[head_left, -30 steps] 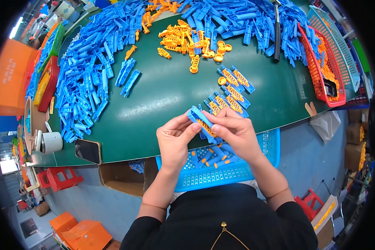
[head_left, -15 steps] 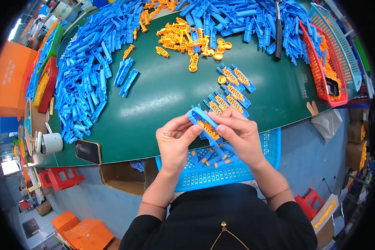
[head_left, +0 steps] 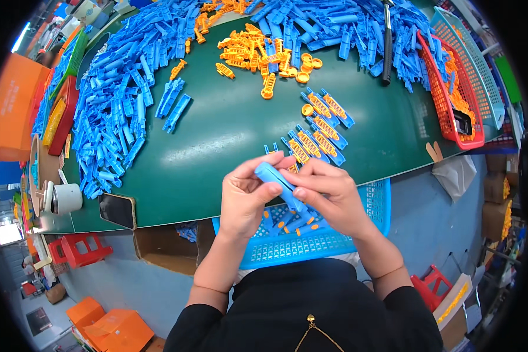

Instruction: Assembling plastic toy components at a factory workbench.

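Note:
Between my two hands is a blue plastic casing [head_left: 274, 178], tilted, with a dark seam along its length. My left hand [head_left: 242, 199] is closed around its left side, thumb on top. The fingertips of my right hand [head_left: 332, 196] pinch its right side near the seam. Just beyond my hands, blue half-shells with orange ribbed inserts [head_left: 324, 142] lie in slanting rows on the green table [head_left: 217, 120]. Under my hands, a blue basket [head_left: 276, 254] holds several closed blue casings with orange ends [head_left: 302, 226]. An orange pile of ribbed parts [head_left: 243, 50] and round orange caps [head_left: 304, 76] lie farther off.
Blue shell parts [head_left: 114, 105] are heaped along the left and far table edges. A black-handled tool [head_left: 387, 56] rests at the far right, near a red basket [head_left: 478, 138] of orange parts. A phone [head_left: 117, 210] and white cup [head_left: 68, 198] sit at the near left edge.
The blue casing, parted before with its orange insert showing, has come together and the insert is hidden. My right fingers have shifted onto its seam. The view has moved slightly.

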Action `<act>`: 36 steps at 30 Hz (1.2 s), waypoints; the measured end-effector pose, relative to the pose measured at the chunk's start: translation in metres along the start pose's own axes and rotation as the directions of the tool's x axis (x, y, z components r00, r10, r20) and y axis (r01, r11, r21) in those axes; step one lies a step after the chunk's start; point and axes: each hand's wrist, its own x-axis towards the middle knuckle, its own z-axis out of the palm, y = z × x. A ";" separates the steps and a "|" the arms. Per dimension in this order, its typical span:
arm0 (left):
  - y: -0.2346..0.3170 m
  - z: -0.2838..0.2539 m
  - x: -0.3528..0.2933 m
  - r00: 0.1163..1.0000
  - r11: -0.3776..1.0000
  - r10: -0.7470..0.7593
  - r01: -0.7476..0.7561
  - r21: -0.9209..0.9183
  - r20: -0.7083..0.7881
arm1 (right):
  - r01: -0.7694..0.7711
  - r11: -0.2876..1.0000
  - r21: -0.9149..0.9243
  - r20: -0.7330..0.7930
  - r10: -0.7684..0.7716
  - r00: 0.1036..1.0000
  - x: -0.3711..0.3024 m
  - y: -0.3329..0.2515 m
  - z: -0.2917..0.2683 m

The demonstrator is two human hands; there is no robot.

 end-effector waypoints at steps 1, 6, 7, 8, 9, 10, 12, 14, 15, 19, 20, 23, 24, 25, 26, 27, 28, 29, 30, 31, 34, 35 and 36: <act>-0.004 -0.005 -0.001 0.996 0.994 0.048 -0.041 -0.099 0.069 | -0.007 1.000 0.001 0.000 0.007 1.000 -0.001 0.000 0.002; -0.012 -0.008 0.002 0.977 0.968 0.211 -0.207 -0.142 0.015 | 0.071 0.997 0.036 -0.204 -0.062 0.977 0.000 -0.004 0.018; -0.014 -0.003 0.000 0.965 0.961 0.262 -0.257 -0.107 0.032 | 0.089 0.996 0.010 -0.236 -0.084 0.968 -0.001 0.000 0.018; -0.015 -0.001 -0.001 0.949 0.949 0.312 -0.308 -0.072 0.051 | 0.082 0.997 0.008 -0.237 -0.078 0.968 -0.002 0.001 0.017; -0.017 -0.002 -0.002 0.919 0.924 0.383 -0.383 -0.017 0.090 | 0.149 0.989 -0.020 -0.237 -0.149 0.960 -0.003 0.001 0.016; -0.016 -0.003 -0.002 0.921 0.926 0.378 -0.378 -0.018 0.090 | 0.215 0.976 -0.046 -0.237 -0.220 0.946 -0.004 0.002 0.016; -0.013 -0.002 -0.003 0.902 0.913 0.404 -0.408 -0.008 0.154 | 0.229 0.973 -0.040 -0.243 -0.232 0.942 -0.006 -0.001 0.014; -0.014 -0.001 -0.002 0.911 0.920 0.392 -0.392 -0.025 0.130 | 0.266 0.960 -0.081 -0.182 -0.277 0.943 0.000 0.004 0.008; -0.016 -0.003 -0.004 0.900 0.905 0.422 -0.425 0.000 0.106 | 0.275 0.957 -0.089 -0.190 -0.288 0.939 0.001 -0.001 0.009; -0.019 -0.004 -0.004 0.826 0.795 0.553 -0.562 0.227 0.109 | -0.028 0.726 0.687 -0.172 0.200 0.964 -0.002 0.000 0.005; -0.020 -0.003 -0.004 0.767 0.671 0.618 -0.629 0.393 0.172 | -0.058 0.694 0.718 -0.133 0.218 0.967 -0.003 0.004 0.003; -0.017 -0.005 -0.001 0.677 0.456 0.666 -0.702 0.548 0.314 | -0.017 0.702 0.711 -0.166 0.191 0.967 -0.005 0.008 0.003; -0.016 -0.007 0.000 0.629 0.331 0.668 -0.730 0.597 0.398 | 0.023 0.743 0.669 -0.202 0.151 0.968 -0.006 0.008 0.002; -0.015 -0.008 0.001 0.632 0.334 0.665 -0.729 0.598 0.399 | 0.023 0.741 0.671 -0.204 0.155 0.967 -0.006 0.008 0.001; -0.014 -0.009 0.002 0.615 0.310 0.662 -0.745 0.591 0.429 | 0.025 0.770 0.637 -0.196 0.131 0.972 -0.007 0.008 -0.001; -0.014 -0.009 0.002 0.597 0.285 0.658 -0.761 0.583 0.458 | 0.028 0.798 0.602 -0.187 0.107 0.976 -0.007 0.007 -0.003; -0.013 -0.009 0.002 0.598 0.286 0.656 -0.762 0.581 0.461 | 0.031 0.797 0.603 -0.191 0.107 0.976 -0.006 0.006 -0.004; -0.013 -0.008 0.000 0.653 0.354 0.627 -0.724 0.592 0.425 | -0.041 0.812 0.583 -0.176 0.176 0.969 -0.005 0.004 -0.006; -0.012 -0.008 -0.001 0.706 0.419 0.593 -0.681 0.600 0.387 | -0.114 0.820 0.561 -0.162 0.244 0.956 -0.005 0.003 -0.006; -0.013 -0.007 -0.003 0.703 0.414 0.594 -0.684 0.601 0.391 | -0.109 0.820 0.562 -0.162 0.238 0.958 -0.005 0.000 -0.006; -0.021 -0.004 -0.004 0.780 0.608 0.579 -0.608 0.511 0.239 | 0.028 0.840 0.542 -0.211 0.104 0.972 -0.005 -0.002 -0.004; -0.023 -0.003 -0.002 0.786 0.586 0.561 -0.599 0.546 0.260 | 0.076 0.875 0.478 -0.246 0.050 0.968 -0.004 0.002 -0.005; -0.023 -0.002 0.000 0.792 0.562 0.542 -0.590 0.581 0.280 | 0.123 0.904 0.409 -0.276 -0.005 0.961 -0.004 0.004 -0.005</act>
